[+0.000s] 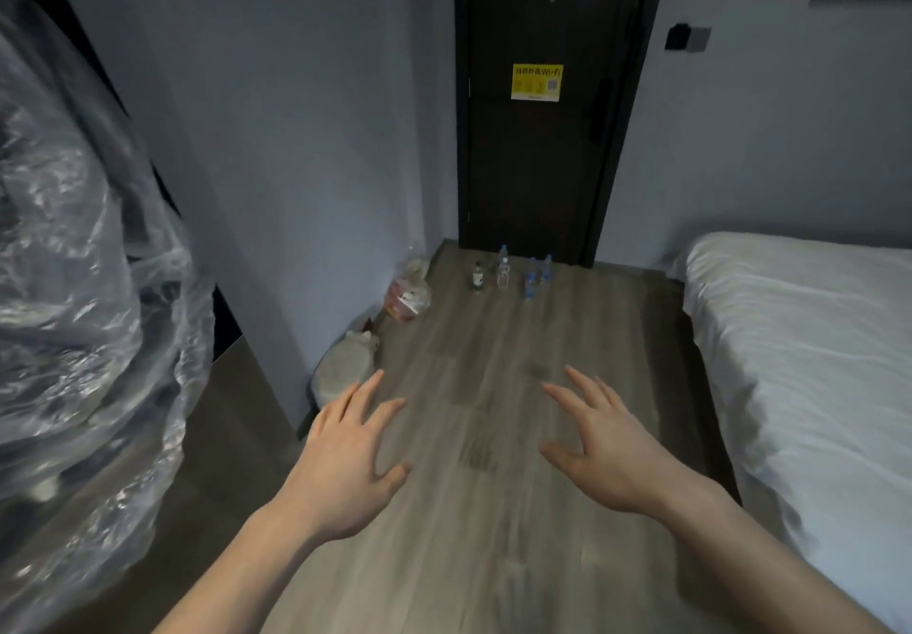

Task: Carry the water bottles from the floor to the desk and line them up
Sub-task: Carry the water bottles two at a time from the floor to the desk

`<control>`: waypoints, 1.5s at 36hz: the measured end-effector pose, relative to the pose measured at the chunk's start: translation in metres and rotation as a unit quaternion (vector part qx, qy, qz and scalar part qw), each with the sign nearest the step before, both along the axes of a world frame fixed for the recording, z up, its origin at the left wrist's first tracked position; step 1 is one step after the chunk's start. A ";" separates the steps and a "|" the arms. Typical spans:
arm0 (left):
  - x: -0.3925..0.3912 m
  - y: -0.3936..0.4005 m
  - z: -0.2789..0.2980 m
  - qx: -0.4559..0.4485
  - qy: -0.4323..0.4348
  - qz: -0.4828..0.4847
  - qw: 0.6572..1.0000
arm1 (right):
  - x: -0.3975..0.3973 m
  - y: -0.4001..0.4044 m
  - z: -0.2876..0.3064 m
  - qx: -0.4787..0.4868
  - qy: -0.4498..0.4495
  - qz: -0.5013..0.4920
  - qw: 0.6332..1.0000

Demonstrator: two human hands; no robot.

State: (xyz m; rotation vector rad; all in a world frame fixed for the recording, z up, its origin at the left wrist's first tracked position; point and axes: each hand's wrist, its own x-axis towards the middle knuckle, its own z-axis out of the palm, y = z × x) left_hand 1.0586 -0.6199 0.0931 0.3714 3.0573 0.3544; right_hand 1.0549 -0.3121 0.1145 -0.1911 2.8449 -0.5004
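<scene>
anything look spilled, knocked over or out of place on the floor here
Nothing looks spilled or tipped. The water bottles stand upright in a loose cluster on the floor in front of the dark door, an odd spot for them. Filled plastic bags sit against the left wall. Both the left hand and the right hand are open and hold nothing.
</scene>
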 end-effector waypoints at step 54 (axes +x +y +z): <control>-0.837 0.391 -0.051 0.006 -0.032 0.008 0.999 | -0.828 0.412 -0.043 0.023 -0.019 0.011 0.999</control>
